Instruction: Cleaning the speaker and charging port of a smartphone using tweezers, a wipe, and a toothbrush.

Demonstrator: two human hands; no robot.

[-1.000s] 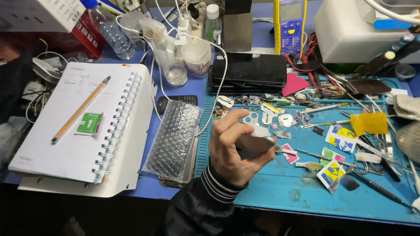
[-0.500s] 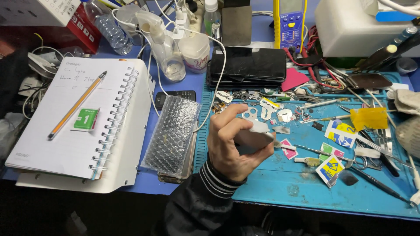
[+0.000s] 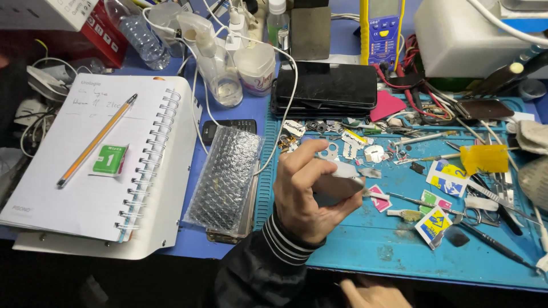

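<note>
Left hand (image 3: 305,191), white block (image 3: 342,181), slightly higher.

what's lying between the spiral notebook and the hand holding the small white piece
In the head view, a bubble-wrapped flat device lies on the blue table between the spiral notebook and the left hand.

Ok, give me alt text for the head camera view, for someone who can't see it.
A left hand holds a small pale flat device above a cluttered blue mat strewn with tweezers, stickers and small parts. To the left lie a bubble-wrapped item and a notebook with a pencil; the right hand shows at the bottom edge.
</note>
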